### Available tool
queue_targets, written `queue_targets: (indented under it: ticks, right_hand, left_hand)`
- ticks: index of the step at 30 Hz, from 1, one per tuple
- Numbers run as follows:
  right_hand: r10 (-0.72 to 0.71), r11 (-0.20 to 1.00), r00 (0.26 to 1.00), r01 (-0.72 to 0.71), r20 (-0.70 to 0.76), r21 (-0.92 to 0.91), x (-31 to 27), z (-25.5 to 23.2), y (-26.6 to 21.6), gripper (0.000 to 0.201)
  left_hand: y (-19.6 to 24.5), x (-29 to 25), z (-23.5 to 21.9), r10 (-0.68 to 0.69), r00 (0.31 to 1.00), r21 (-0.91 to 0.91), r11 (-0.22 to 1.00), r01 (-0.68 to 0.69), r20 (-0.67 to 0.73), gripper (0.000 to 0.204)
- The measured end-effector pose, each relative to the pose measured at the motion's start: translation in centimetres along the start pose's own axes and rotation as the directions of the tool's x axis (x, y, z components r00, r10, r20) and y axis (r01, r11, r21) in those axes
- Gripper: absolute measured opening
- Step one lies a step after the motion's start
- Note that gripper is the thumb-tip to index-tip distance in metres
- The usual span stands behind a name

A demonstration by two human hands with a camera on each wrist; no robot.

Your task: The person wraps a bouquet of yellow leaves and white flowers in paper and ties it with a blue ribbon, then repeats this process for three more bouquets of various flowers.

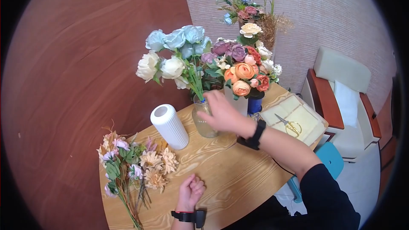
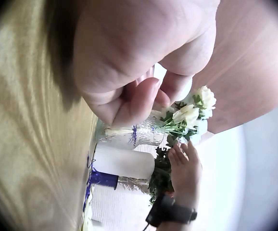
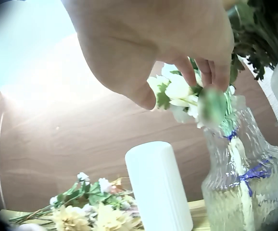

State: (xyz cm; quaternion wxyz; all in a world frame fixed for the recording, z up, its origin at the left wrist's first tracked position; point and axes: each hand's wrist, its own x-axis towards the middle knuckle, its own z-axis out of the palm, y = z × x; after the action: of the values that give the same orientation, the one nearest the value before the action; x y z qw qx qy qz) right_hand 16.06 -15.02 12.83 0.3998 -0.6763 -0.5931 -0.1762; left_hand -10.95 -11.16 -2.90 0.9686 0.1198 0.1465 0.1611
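Observation:
My right hand point(image 1: 228, 113) is at the mouth of a clear glass vase point(image 1: 207, 124), its thumb and fingers apart. In this vase stands a bunch of pale blue roses point(image 1: 175, 39) and white flowers point(image 1: 172, 67). The right wrist view shows the stems point(image 3: 237, 159) inside the glass, tied with purple ribbon point(image 3: 257, 171). My fingertips point(image 3: 221, 77) are beside the blooms, with the thumb held away. Near the table's front, my left hand point(image 1: 191, 191) lies loosely curled with nothing in it.
A white ribbed vase point(image 1: 169, 127) stands left of the glass one. Artificial flowers point(image 1: 132, 166) lie at the table's left. Behind the right hand is an orange and purple bouquet point(image 1: 245, 71). Scissors point(image 1: 291, 126) rest on papers point(image 1: 306, 121) at right, near an armchair point(image 1: 341, 98).

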Motion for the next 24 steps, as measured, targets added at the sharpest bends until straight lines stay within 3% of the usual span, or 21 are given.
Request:
queue_targets:
  ticks: [1,3,5,8,11,17,20,24]
  right_hand:
    - [0.027,0.998,0.998,-0.030,-0.051,-0.063,1.2,1.4,0.8,0.055]
    - [0.242,0.960,0.970,-0.235,0.029,-0.152,3.6,2.8,1.1,0.063]
    - [0.439,0.881,0.891,-0.401,0.115,-0.250,5.9,3.1,0.7,0.080]
    - [0.535,0.806,0.843,-0.489,0.058,-0.334,7.5,4.7,0.7,0.086]
    - [0.687,0.723,0.710,-0.646,0.156,-0.244,8.8,5.3,0.6,0.089]
    - [0.653,0.747,0.753,-0.622,0.085,-0.234,8.7,6.4,2.4,0.056]
    - [0.587,0.797,0.809,-0.571,0.031,-0.197,8.4,6.5,3.0,0.044]
    - [0.492,0.870,0.867,-0.489,-0.078,0.061,8.0,6.6,3.2,0.037]
  left_hand:
    - [-0.2,-0.3,0.3,-0.009,1.000,0.012,1.000,0.009,0.000,0.034]
    - [-0.1,-0.3,0.4,-0.039,0.999,0.012,0.999,0.039,0.007,0.039]
    - [0.2,-0.2,0.1,-0.074,0.995,-0.018,0.997,0.076,0.059,0.040]
    - [0.7,0.2,-0.4,-0.081,0.994,-0.059,0.995,0.085,0.069,0.041]
    - [1.1,0.3,-0.7,-0.059,0.997,-0.092,0.994,0.064,0.055,0.042]
    - [1.6,0.8,-0.2,-0.025,1.000,-0.126,0.992,0.024,-0.008,0.044]
    - [1.8,0.8,-0.2,-0.015,1.000,-0.112,0.994,0.014,-0.008,0.044]
    - [1.8,0.9,-0.4,-0.019,1.000,-0.105,0.994,0.020,0.011,0.045]
